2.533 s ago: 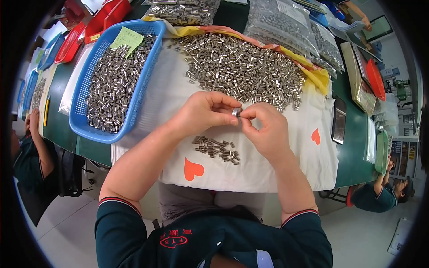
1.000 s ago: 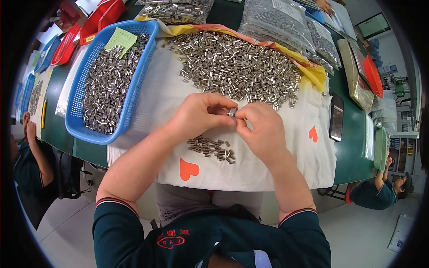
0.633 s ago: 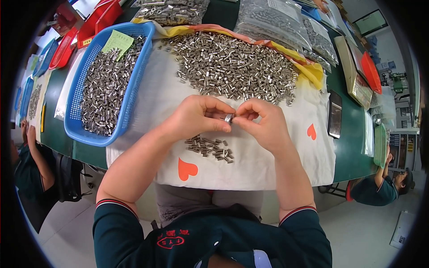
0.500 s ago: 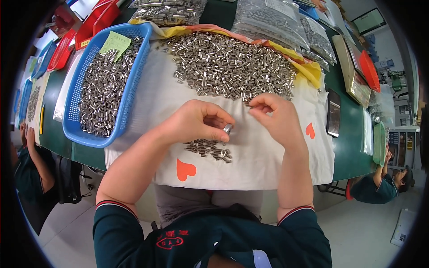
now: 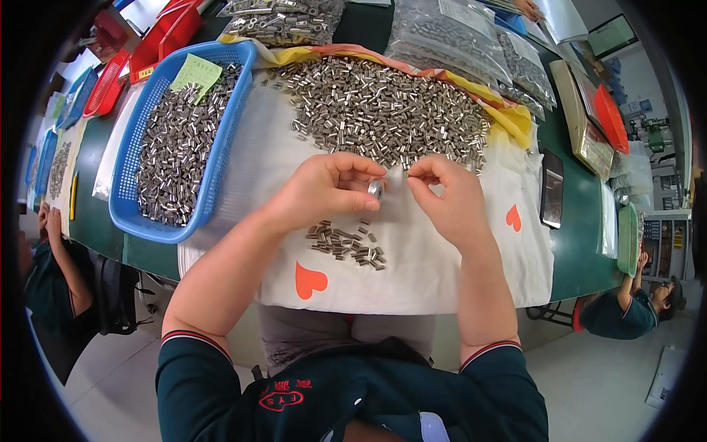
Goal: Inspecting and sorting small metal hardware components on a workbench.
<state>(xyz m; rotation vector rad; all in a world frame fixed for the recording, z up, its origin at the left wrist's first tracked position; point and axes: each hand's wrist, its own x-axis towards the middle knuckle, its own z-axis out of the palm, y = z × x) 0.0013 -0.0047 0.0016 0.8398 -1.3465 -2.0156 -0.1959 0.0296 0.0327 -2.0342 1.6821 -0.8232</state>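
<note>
left hand [image 5: 318,191]: thumb and fingers curled partway in, shiny silver ring-shaped metal piece [image 5: 376,189] with a dark centre held at the fingertips, above the white cloth [image 5: 420,276] with orange-red hearts. right hand [image 5: 458,202]: just to the right of the ring, apart from it; thumb and forefinger bent toward each other, tips close; cannot tell whether something tiny sits between them.

beyond both hands, a broad heap of small silver metal cylinders [image 5: 390,110], backed by a rumpled yellow-and-orange fabric edge [image 5: 517,127]. nearer the body, below the ring, a small loose cluster of grey metal cylinders [image 5: 340,241] on the cloth. to the left, a blue perforated plastic basket [image 5: 157,230] of similar pieces, pale green paper slip [image 5: 196,72] on top. black phone [image 5: 551,190] at right, beside the cloth.
</note>
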